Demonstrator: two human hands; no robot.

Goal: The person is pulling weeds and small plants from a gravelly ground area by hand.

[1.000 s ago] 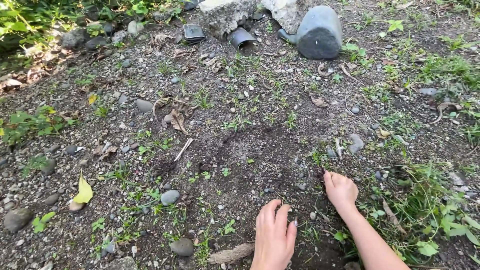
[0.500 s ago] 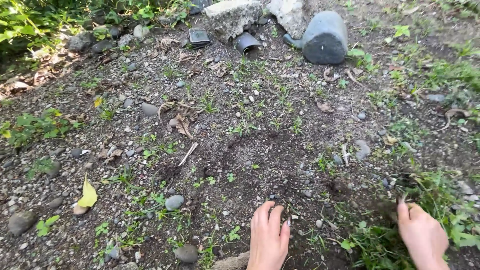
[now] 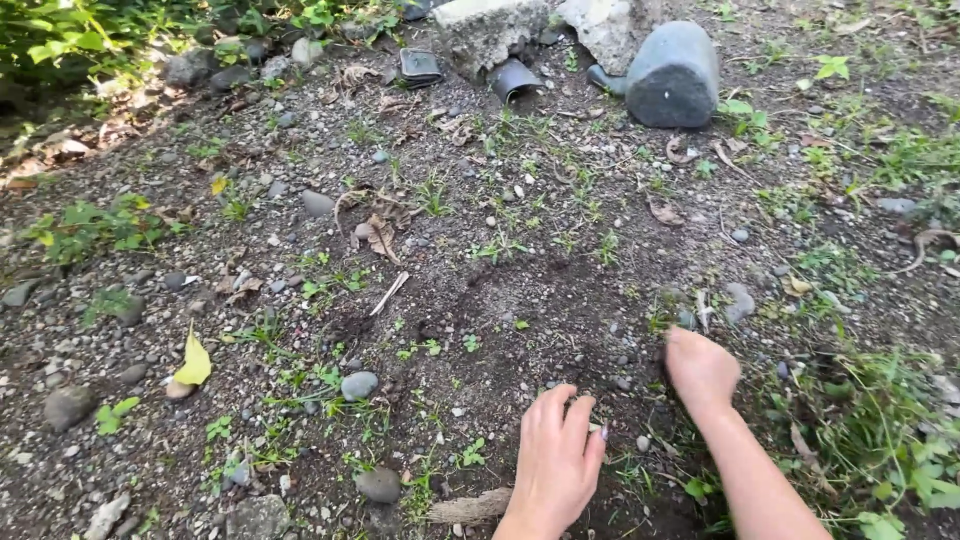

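Note:
My left hand [image 3: 555, 465] lies flat on dark loose soil [image 3: 540, 300], palm down, holding nothing. A short brown piece of wood [image 3: 468, 507] lies just left of its wrist. My right hand [image 3: 702, 370] is knuckles up with the fingers curled down onto the ground. It rests at a small grass tuft [image 3: 664, 320] beside a grey pebble [image 3: 739, 300]. The fingers are hidden under the hand, so I cannot tell whether they grip the tuft.
A grey-green watering can [image 3: 672, 75] lies at the back, beside concrete chunks [image 3: 490, 30] and tipped black pots [image 3: 515, 78]. Round stones [image 3: 358, 385], a yellow leaf [image 3: 195, 362] and small weeds dot the left. Loose greenery [image 3: 880, 420] sits at the right.
My right hand swung out to the greenery on the right, then came back left to the grass tuft. My left hand stayed flat on the soil. The view shifted slightly.

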